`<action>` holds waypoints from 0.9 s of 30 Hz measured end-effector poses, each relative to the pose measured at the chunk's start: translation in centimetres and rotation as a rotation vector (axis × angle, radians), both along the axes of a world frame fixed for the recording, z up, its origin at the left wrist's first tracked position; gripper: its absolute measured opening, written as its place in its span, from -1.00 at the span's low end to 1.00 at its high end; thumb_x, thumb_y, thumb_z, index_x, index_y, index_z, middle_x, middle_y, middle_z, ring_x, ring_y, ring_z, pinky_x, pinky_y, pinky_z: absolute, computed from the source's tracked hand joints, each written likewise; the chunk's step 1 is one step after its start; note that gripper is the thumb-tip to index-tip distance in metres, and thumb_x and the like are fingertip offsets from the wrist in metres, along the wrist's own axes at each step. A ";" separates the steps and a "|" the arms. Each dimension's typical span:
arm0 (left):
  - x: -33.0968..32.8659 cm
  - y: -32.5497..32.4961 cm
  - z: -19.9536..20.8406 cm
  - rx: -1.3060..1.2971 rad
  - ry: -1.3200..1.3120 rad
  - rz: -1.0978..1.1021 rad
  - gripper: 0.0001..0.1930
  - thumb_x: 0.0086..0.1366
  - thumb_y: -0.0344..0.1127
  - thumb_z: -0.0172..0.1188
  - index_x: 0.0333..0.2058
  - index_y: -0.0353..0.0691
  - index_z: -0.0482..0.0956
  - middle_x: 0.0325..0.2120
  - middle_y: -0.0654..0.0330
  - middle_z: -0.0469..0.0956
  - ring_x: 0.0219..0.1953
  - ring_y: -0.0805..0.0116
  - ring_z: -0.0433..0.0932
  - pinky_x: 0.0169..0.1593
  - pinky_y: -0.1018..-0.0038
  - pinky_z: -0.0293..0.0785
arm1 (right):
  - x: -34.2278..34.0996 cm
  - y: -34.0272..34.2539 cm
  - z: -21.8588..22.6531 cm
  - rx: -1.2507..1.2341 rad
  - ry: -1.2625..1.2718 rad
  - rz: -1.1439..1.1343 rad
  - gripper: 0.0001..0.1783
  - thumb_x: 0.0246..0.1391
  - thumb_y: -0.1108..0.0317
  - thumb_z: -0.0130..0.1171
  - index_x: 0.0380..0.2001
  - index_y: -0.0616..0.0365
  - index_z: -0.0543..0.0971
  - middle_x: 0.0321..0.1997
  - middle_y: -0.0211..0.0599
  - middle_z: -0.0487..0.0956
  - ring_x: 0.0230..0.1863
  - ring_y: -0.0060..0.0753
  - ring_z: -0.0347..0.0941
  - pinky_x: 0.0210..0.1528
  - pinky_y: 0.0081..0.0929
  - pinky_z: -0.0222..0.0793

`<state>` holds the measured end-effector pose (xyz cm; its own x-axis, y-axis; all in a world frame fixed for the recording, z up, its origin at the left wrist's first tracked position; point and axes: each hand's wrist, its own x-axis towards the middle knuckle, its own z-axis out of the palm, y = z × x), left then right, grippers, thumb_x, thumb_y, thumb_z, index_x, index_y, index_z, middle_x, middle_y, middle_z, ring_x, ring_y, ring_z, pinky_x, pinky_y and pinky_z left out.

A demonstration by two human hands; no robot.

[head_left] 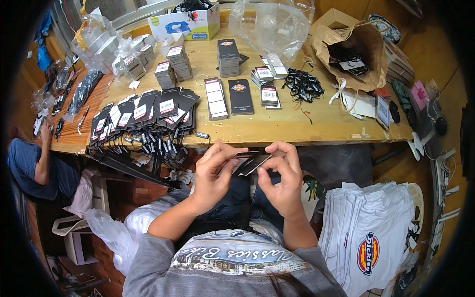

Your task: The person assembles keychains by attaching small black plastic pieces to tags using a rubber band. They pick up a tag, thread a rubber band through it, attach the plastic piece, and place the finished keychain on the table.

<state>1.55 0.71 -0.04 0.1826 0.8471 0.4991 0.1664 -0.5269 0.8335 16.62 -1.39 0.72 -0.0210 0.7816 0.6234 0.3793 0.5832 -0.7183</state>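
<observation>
Just off the table's front edge, over my lap, my left hand (pixel 213 173) pinches dark cardboard hang tags (pixel 251 163) between thumb and fingers. From the other side my right hand (pixel 283 180) grips a tag's edge with thumb and fingertips. The tags look tilted and slightly fanned; how many there are I cannot tell. Ahead on the table stand a tall stack of black tags (pixel 228 62), a low stack of black tags (pixel 241 97) and a stack of white-faced tags (pixel 216 99). Right of these lie small barcode tags (pixel 268 95) and a heap of black strings (pixel 303 85).
Finished-looking tags with strings (pixel 148 111) are piled at the table's left front, strings hanging over the edge. A paper bag (pixel 363 54), a cardboard box (pixel 208 24) and clear plastic (pixel 269 24) stand behind. Folded white shirts (pixel 368 232) lie right. Another person (pixel 39 166) sits far left.
</observation>
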 end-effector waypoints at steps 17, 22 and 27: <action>0.3 -0.5 0.6 0.272 0.062 -0.109 -0.73 -0.13 -0.73 0.01 -0.38 -0.36 0.44 -0.38 0.03 0.48 -0.36 0.21 0.50 -0.33 0.50 0.44 | -0.3 0.2 -0.5 0.078 0.022 -0.047 -0.86 -0.36 0.60 0.11 -0.62 0.25 0.37 -0.31 -0.19 0.36 -0.33 -0.28 0.32 -0.29 -0.49 0.27; 0.2 -0.5 0.4 0.341 0.138 -0.113 -0.70 -0.15 -0.72 0.01 -0.35 -0.36 0.45 -0.38 0.03 0.48 -0.35 0.19 0.50 -0.31 0.48 0.42 | -0.4 0.0 -0.5 0.023 0.025 -0.017 -0.86 -0.34 0.60 0.10 -0.60 0.24 0.37 -0.31 -0.21 0.37 -0.30 -0.24 0.32 -0.24 -0.46 0.24; -1.4 0.7 0.7 0.132 0.043 -0.341 -0.77 -0.03 -0.64 0.00 -0.33 -0.38 0.45 -0.40 0.07 0.48 -0.32 0.29 0.49 -0.26 0.52 0.39 | 0.1 0.1 -0.3 0.046 -0.070 0.003 -0.86 -0.30 0.52 0.15 -0.56 0.19 0.41 -0.25 -0.22 0.33 -0.22 -0.23 0.28 -0.21 -0.43 0.20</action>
<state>0.18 1.38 0.64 0.4666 0.6625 0.5860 -0.0035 -0.6611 0.7503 16.68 -1.25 0.46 -0.0681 0.7517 0.6559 0.4264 0.6163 -0.6620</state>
